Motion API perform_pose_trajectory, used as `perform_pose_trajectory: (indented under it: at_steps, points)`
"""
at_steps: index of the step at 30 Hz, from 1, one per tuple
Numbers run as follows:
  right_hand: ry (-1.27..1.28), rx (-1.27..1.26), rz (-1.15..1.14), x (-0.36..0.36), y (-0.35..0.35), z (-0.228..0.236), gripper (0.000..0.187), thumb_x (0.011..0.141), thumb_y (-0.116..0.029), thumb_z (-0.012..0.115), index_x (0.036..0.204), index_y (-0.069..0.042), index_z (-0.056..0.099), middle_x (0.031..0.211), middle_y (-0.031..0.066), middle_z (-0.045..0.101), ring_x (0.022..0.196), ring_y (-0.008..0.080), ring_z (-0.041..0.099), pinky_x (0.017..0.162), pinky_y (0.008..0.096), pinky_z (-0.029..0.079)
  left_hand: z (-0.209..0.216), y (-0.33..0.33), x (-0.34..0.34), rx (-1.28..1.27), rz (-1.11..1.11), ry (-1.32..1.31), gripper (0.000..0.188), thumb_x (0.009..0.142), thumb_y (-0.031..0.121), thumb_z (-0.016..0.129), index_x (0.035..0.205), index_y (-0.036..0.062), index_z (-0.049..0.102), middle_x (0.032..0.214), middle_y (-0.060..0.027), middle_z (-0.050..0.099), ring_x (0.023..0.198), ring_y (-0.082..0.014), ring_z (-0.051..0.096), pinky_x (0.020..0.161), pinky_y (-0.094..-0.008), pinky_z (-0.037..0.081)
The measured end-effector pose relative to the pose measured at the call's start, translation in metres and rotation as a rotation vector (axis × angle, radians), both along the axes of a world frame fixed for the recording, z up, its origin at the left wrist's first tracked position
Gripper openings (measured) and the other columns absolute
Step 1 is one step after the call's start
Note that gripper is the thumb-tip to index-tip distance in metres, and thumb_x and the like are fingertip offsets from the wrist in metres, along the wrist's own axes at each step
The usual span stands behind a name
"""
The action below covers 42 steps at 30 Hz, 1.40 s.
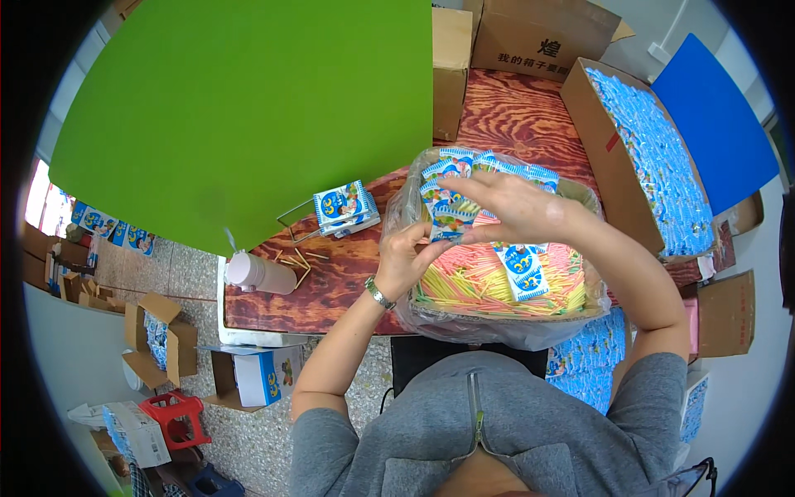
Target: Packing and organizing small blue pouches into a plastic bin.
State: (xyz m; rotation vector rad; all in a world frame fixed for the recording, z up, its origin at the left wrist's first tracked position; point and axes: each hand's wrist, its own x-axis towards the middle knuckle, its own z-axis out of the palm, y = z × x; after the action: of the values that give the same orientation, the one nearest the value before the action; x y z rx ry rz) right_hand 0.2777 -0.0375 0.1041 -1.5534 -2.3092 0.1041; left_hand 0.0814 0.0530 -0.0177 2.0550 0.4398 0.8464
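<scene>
My left hand (403,255) pinches the lower edge of a small blue-and-white printed packet (452,222) with thumb and fingertips. My right hand (512,205) curves over the same packet from the right, thumb below and fingers above; part of the packet is hidden behind them. Both hands are above a carton lined with clear plastic (401,291), full of thin pink, yellow and green sticks (464,286). A loose packet (523,272) lies on the sticks near my right wrist. More packets (542,177) lie along the carton's far side.
Left of the carton, a wire rack holds stacked packets (341,207). Several loose sticks (308,263) and a pale pink bottle (263,273) are on the wood-patterned table (331,308). A big green board (248,99) covers the far left; a large box of packets (654,157) stands right.
</scene>
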Motion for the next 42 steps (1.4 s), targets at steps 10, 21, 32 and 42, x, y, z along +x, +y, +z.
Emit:
perform_pose_trajectory:
  at_steps: [10, 21, 32, 42]
  points:
    - [-0.245, 0.006, -0.047, -0.014, 0.0, -0.04, 0.063, 0.083, -0.017, 0.068, 0.139, -0.015, 0.041, 0.106, 0.0141, 0.057, 0.087, 0.0307, 0.062, 0.072, 0.0386, 0.054, -0.021, 0.012, 0.031, 0.039, -0.053, 0.093, 0.029, 0.093, 0.016, 0.06, 0.117, -0.0005, 0.06, 0.083, -0.0117, 0.069, 0.07, -0.0209, 0.067, 0.065, -0.033, 0.051]
    - [-0.085, -0.243, -0.702, 0.056, -0.077, -0.108, 0.037, 0.085, -0.04, 0.067, 0.098, -0.006, 0.063, 0.088, 0.0158, 0.066, 0.08, 0.0346, 0.066, 0.071, 0.0464, 0.052, -0.037, 0.056, 0.069, -0.009, 0.091, 0.205, 0.023, 0.092, 0.008, 0.055, 0.112, -0.0016, 0.063, 0.081, -0.0101, 0.067, 0.071, -0.0157, 0.062, 0.065, -0.031, 0.048]
    - [0.094, -0.308, -0.827, 0.067, -0.106, -0.148, 0.029, 0.084, -0.035, 0.067, 0.09, -0.007, 0.061, 0.076, 0.0169, 0.066, 0.075, 0.0361, 0.065, 0.064, 0.049, 0.048, -0.033, 0.066, 0.094, 0.484, 0.189, 0.252, 0.023, 0.084, 0.004, 0.06, 0.106, 0.0022, 0.066, 0.103, -0.0187, 0.065, 0.098, -0.0367, 0.061, 0.085, -0.043, 0.048]
    - [0.672, 0.049, -0.671, 0.036, -0.089, -0.102, 0.013, 0.093, -0.014, 0.062, 0.097, -0.002, 0.063, 0.071, 0.0021, 0.053, 0.062, 0.0067, 0.046, 0.056, 0.0246, 0.039, 0.0, -0.032, 0.06, 0.075, 0.013, 0.049, 0.036, 0.088, 0.017, 0.069, 0.118, 0.0003, 0.059, 0.112, -0.0107, 0.061, 0.1, -0.0185, 0.059, 0.084, -0.0315, 0.047]
